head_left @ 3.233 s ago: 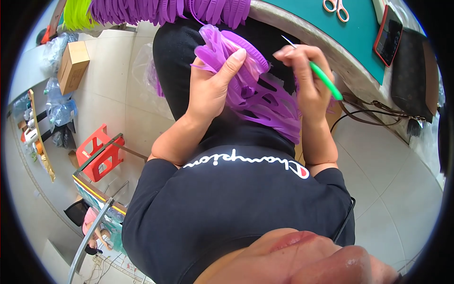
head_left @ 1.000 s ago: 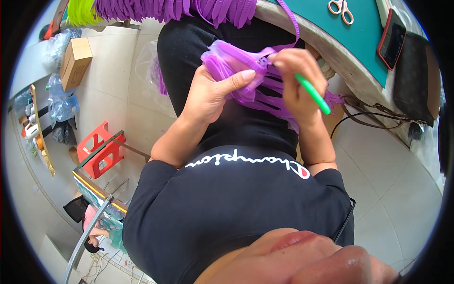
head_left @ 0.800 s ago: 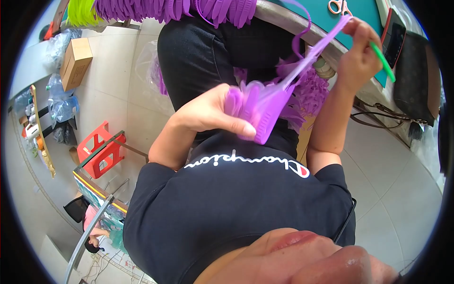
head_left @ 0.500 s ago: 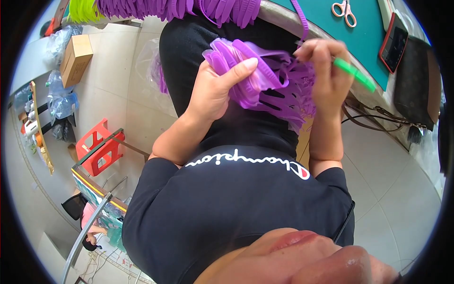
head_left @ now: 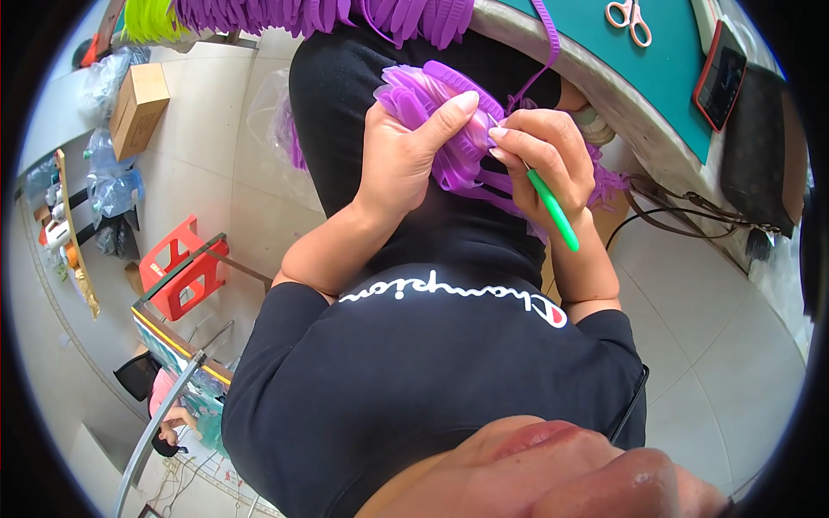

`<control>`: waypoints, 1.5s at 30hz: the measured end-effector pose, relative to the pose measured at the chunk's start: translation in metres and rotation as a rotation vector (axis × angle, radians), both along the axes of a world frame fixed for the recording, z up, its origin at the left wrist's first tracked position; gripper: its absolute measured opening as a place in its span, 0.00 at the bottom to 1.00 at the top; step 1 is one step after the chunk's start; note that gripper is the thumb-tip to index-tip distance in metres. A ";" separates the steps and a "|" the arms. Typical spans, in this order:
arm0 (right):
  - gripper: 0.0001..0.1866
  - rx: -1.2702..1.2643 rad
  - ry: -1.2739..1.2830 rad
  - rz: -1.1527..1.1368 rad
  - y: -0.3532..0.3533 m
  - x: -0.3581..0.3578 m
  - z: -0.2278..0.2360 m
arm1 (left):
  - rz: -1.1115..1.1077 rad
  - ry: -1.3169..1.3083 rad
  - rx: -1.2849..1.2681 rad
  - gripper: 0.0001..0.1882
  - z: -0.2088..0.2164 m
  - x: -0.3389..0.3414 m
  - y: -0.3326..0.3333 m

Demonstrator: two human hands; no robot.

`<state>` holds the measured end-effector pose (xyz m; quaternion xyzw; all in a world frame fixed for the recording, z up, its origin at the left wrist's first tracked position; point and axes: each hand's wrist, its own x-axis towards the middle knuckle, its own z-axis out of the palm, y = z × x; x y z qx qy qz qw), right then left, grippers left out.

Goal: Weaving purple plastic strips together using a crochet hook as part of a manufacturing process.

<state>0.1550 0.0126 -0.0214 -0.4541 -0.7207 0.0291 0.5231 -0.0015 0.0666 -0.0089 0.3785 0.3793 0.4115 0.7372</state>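
Observation:
My left hand (head_left: pixel 401 164) is closed round a bundle of purple rubber straps (head_left: pixel 449 164), its thumb pressed across the top, above my lap. In my right hand (head_left: pixel 553 151) is a slim green-handled tool (head_left: pixel 554 211); its handle points down toward me, and its working end is too small to make out. The right fingertips pinch at the bundle's right side, close to my left thumb. Loose purple pieces show behind and below the right hand. One long purple strap (head_left: pixel 553 43) hangs over the table edge.
More purple straps (head_left: pixel 414 22) and yellow-green ones (head_left: pixel 154 19) hang along the table's edge. On the green mat (head_left: pixel 587 26) lie scissors (head_left: pixel 635 22); a red-cased phone (head_left: pixel 719 78) and a dark bag (head_left: pixel 760 164) are at the right. A red stool (head_left: pixel 177 268) and a seated person (head_left: pixel 168 406) are at left.
My right hand has moved left and slightly down, from beside the table edge to the bundle. The green handle has swung to point lower. The left hand has stayed nearly in place.

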 end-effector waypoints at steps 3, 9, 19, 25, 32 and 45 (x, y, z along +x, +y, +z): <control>0.08 -0.079 -0.058 -0.044 -0.002 -0.002 0.005 | 0.009 0.059 0.077 0.05 -0.001 -0.001 0.000; 0.06 -0.264 -0.112 -0.077 -0.004 -0.001 0.017 | 0.033 0.104 0.130 0.05 -0.002 0.000 -0.001; 0.04 -0.500 0.692 0.049 0.001 0.005 0.014 | -0.043 -0.005 -0.024 0.05 -0.001 -0.003 0.004; 0.18 -0.661 1.046 0.405 0.002 0.021 0.013 | -0.080 0.224 0.346 0.16 -0.006 -0.010 0.003; 0.18 -0.819 1.160 0.470 0.001 0.025 0.012 | -0.134 0.220 0.318 0.28 0.006 -0.011 -0.006; 0.17 -0.469 1.319 0.831 -0.004 0.045 0.003 | -0.031 0.417 0.398 0.18 -0.027 -0.016 0.004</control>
